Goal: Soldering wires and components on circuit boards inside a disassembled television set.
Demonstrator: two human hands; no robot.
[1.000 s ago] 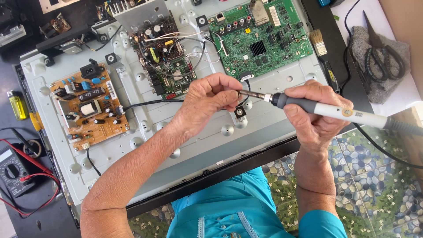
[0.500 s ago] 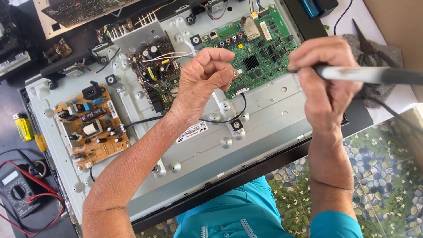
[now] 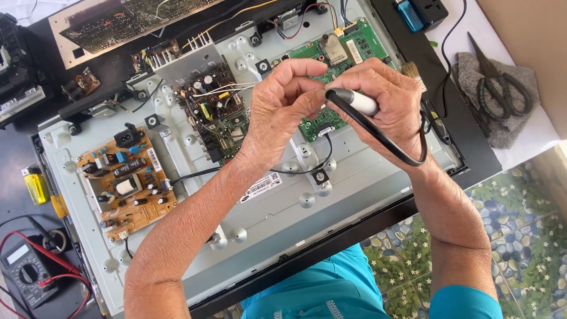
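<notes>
the right hand (image 3: 387, 109) was closed around a white-handled soldering iron with a black cord (image 3: 354, 100), its tip hidden. the left hand (image 3: 283, 97) pinched at it from nine o'clock, holding nothing visible. both hovered over the green circuit board (image 3: 363, 44), covering most of it. black scissors (image 3: 499, 82) lay at three o'clock, a grey multimeter (image 3: 26, 272) at eight.

Dark worktable (image 3: 23, 171); floral tile floor (image 3: 520, 224); bright daylight

Single head view, steeply downward, close.
</notes>
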